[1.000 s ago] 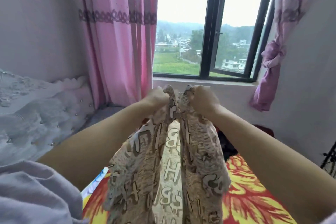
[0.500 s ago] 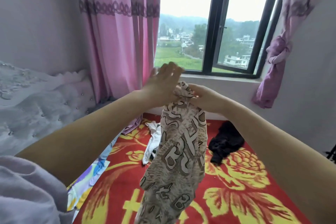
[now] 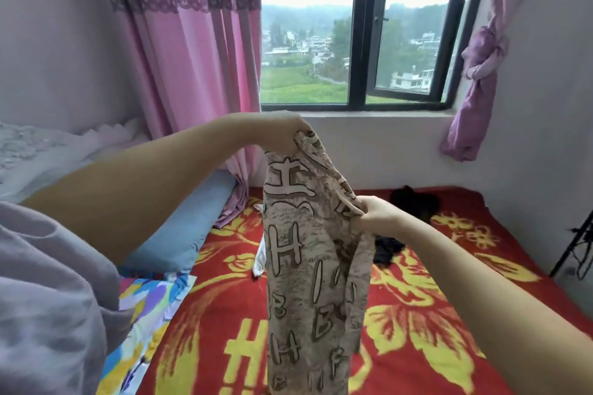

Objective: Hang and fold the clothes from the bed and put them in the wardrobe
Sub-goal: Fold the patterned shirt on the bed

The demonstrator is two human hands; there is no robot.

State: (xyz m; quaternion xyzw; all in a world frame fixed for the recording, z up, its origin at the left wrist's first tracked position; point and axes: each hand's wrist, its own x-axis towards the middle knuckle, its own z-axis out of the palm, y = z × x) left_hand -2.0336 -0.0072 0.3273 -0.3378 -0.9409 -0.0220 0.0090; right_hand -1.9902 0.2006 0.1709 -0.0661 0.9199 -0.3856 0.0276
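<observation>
A beige garment (image 3: pixel 308 266) printed with brown letters hangs upright above the bed (image 3: pixel 417 330). My left hand (image 3: pixel 282 135) grips its top edge, held high. Lower and to the right, my right hand (image 3: pixel 378 215) pinches the garment's right side edge. A black piece of clothing (image 3: pixel 414 202) lies on the red and yellow blanket near the far wall, with more black cloth (image 3: pixel 388 250) just behind my right wrist. A white garment (image 3: pixel 260 258) lies on the blanket, mostly hidden behind the beige one.
A blue pillow (image 3: pixel 183 234) lies at the left by the pink curtain (image 3: pixel 199 58). The window (image 3: pixel 359 26) is straight ahead, a knotted purple curtain (image 3: pixel 475 74) hangs at its right. A black metal stand (image 3: pixel 577 250) is at the far right edge. A colourful sheet (image 3: pixel 150 305) lies at lower left.
My left hand has gone from open fingers to gripping the garment's top. My right hand has slid down from the top to the right side edge. The view has tilted down.
</observation>
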